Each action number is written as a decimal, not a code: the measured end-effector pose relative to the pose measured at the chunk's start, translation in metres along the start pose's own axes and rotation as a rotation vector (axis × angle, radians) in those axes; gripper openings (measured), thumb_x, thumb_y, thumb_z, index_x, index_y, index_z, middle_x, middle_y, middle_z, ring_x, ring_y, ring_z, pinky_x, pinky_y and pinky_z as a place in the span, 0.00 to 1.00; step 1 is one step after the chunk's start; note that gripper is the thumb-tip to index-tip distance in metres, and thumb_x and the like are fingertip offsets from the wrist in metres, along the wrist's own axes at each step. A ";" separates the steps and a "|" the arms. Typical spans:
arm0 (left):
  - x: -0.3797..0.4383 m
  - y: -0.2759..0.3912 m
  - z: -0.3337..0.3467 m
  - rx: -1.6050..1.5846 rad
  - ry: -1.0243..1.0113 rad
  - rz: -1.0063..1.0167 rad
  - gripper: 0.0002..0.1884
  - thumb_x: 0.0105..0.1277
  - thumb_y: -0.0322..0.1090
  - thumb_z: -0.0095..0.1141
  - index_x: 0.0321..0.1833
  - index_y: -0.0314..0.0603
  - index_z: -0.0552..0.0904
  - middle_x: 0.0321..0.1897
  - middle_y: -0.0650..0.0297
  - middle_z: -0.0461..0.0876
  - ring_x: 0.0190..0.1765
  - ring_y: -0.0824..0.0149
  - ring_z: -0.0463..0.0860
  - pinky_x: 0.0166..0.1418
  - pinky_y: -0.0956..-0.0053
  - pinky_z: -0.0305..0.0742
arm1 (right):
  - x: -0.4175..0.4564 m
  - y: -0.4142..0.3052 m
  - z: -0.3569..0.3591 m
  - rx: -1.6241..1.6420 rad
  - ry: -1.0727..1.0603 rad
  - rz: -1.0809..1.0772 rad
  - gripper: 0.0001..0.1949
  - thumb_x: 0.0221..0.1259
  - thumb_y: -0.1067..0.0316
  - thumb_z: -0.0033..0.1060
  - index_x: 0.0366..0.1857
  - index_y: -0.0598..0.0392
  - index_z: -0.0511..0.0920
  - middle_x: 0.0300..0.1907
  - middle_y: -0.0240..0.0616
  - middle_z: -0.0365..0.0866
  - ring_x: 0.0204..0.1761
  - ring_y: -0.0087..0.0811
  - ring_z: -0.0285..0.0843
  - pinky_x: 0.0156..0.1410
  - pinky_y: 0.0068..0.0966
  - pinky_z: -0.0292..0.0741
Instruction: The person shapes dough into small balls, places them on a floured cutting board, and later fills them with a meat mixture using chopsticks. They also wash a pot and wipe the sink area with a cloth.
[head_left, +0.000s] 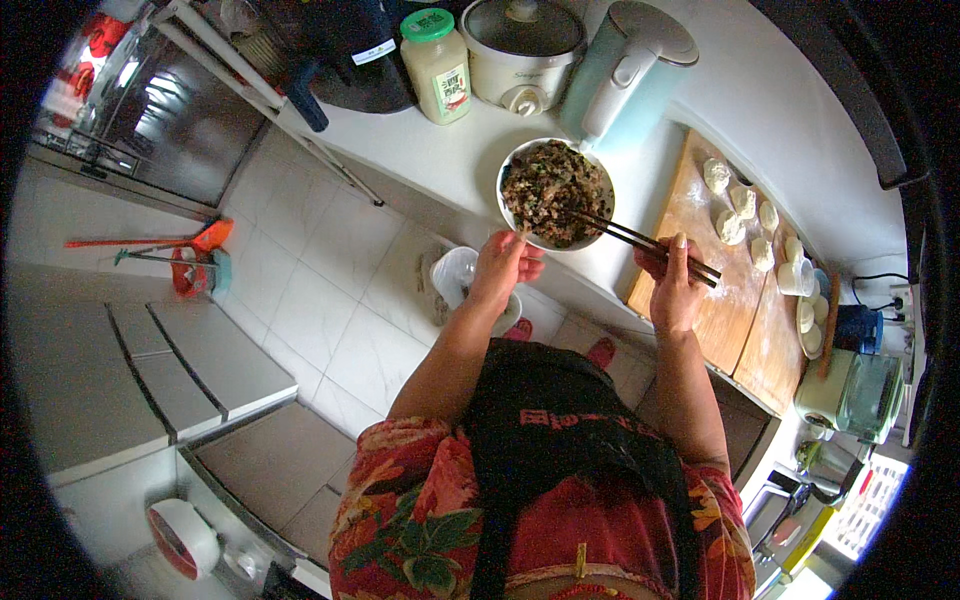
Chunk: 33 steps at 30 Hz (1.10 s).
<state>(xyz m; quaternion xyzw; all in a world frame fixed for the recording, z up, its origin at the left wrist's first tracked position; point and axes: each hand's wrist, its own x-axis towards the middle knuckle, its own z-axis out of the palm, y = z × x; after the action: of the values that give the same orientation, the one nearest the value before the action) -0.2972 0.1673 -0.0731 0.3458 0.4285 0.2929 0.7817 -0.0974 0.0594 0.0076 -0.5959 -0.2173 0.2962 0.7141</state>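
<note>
A white bowl (504, 196) heaped with a chopped, minced filling (556, 187) stands on the counter. My right hand (675, 281) grips a pair of dark chopsticks (619, 231), whose tips are in the filling. Near the bowl's front edge is my left hand (506, 266), fingers slightly curled, with nothing seen in it; whether it touches the bowl I cannot tell. Right of the bowl lies a floured wooden board (694, 300) with several dough pieces (730, 227) at its far side.
Behind the bowl stand a lidded jar (439, 75), an electric cooker (521, 64) and a pale blue kettle (630, 75). A small white tub (791, 277) and a plate of dough rounds (810, 337) sit beyond the board. A bin (454, 274) stands below the counter's edge.
</note>
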 end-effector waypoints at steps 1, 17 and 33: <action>-0.001 -0.001 0.001 -0.004 0.011 0.006 0.17 0.68 0.45 0.46 0.50 0.39 0.68 0.35 0.55 0.81 0.34 0.62 0.83 0.37 0.68 0.80 | 0.001 0.000 0.000 0.008 0.005 0.001 0.14 0.66 0.56 0.49 0.34 0.59 0.73 0.30 0.41 0.80 0.29 0.36 0.82 0.38 0.31 0.81; -0.004 -0.008 0.007 0.029 0.029 0.054 0.15 0.68 0.42 0.44 0.49 0.37 0.71 0.36 0.58 0.81 0.33 0.67 0.82 0.36 0.72 0.79 | 0.010 0.004 -0.006 0.124 0.027 0.050 0.14 0.66 0.56 0.50 0.33 0.58 0.74 0.28 0.42 0.80 0.27 0.36 0.82 0.36 0.30 0.81; 0.001 -0.007 0.005 0.014 0.005 0.055 0.15 0.68 0.43 0.47 0.48 0.38 0.71 0.35 0.58 0.81 0.33 0.67 0.82 0.36 0.73 0.79 | 0.005 -0.003 -0.005 0.112 0.031 0.027 0.14 0.66 0.55 0.50 0.32 0.57 0.73 0.29 0.41 0.79 0.27 0.33 0.81 0.35 0.30 0.81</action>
<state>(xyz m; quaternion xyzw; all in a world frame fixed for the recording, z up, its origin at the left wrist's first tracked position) -0.2912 0.1622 -0.0770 0.3624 0.4227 0.3122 0.7697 -0.0896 0.0587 0.0089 -0.5622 -0.1814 0.3083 0.7456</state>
